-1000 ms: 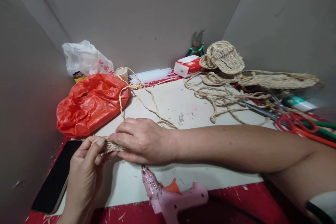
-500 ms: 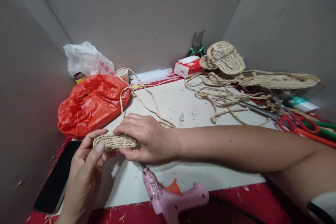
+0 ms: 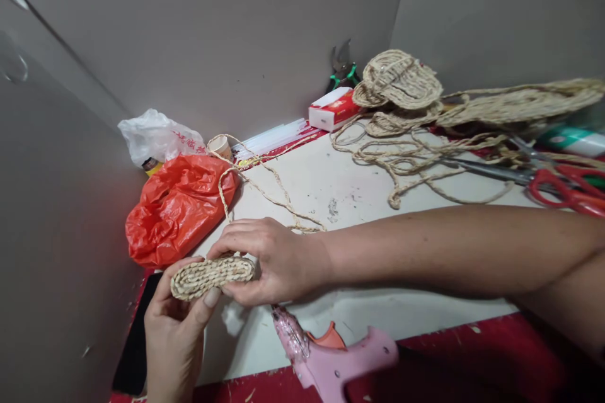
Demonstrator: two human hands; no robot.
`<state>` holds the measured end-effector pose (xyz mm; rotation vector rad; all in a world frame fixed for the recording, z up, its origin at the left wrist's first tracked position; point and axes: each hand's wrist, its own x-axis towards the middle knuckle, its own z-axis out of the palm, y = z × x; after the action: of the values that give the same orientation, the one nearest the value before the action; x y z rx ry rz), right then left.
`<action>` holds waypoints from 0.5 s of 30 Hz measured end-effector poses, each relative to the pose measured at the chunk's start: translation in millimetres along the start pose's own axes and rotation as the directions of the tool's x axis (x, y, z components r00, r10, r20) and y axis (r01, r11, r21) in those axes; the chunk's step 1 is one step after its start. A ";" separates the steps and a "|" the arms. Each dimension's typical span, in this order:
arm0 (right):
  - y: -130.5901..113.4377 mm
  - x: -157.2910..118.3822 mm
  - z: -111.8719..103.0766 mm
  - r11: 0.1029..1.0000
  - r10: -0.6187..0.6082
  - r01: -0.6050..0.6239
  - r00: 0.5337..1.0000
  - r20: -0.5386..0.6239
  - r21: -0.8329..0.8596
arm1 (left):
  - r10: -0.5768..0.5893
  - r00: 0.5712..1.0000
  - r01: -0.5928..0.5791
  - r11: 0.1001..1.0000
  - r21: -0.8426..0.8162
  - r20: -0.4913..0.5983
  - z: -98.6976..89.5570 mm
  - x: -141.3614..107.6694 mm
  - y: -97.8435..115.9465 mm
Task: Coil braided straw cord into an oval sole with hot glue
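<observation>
Between my two hands is a small oval coil of braided straw rope (image 3: 212, 277), its layered rows facing up toward me. My left hand (image 3: 177, 321) grips its left end, thumb along the near edge and fingers behind. On the right end, my right hand (image 3: 269, 261) is closed, with fingers over the far side and thumb below. A loose length of braided straw cord (image 3: 278, 201) lies on the board beyond my right hand; whether it joins the coil is hidden. Just below my hands lies a pink hot glue gun (image 3: 331, 356) with an orange trigger.
A red plastic bag (image 3: 182, 211) and a dark phone (image 3: 137, 340) are at the left. Behind stand a paper cup (image 3: 220, 147), glue sticks (image 3: 274, 138), a tissue pack (image 3: 333, 108) and pruning shears (image 3: 343, 69). Woven straw pieces (image 3: 401, 80) and red-handled scissors (image 3: 562, 189) lie right.
The coil has been tilted so its oval layered face shows more. My left thumb has shifted right along its near edge. The whole view has turned slightly.
</observation>
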<state>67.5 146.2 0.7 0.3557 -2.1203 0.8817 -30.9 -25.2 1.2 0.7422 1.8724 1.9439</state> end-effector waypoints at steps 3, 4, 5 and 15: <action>0.6 0.4 -0.9 1.000 -0.002 0.002 1.000 0.022 -0.008 | 0.044 0.999 -0.045 0.999 0.018 0.018 -3.2 0.1 -1.4; 1.0 0.4 -1.0 1.000 -0.011 0.011 0.999 0.032 -0.019 | 0.045 0.999 -0.045 0.999 0.012 0.019 -3.3 0.2 -1.5; 1.5 0.4 -1.1 0.999 -0.020 0.022 0.999 0.041 -0.035 | 0.039 0.999 -0.039 0.999 0.007 0.013 -2.8 0.3 -1.2; 0.9 -1.9 -5.1 0.983 -0.085 0.100 0.991 0.101 -0.154 | 0.069 0.993 -0.067 0.997 0.024 -0.093 8.7 -1.1 5.6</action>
<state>71.1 150.3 1.1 0.4159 -2.2248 0.6488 -24.3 -19.2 6.6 0.7417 1.9482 2.0368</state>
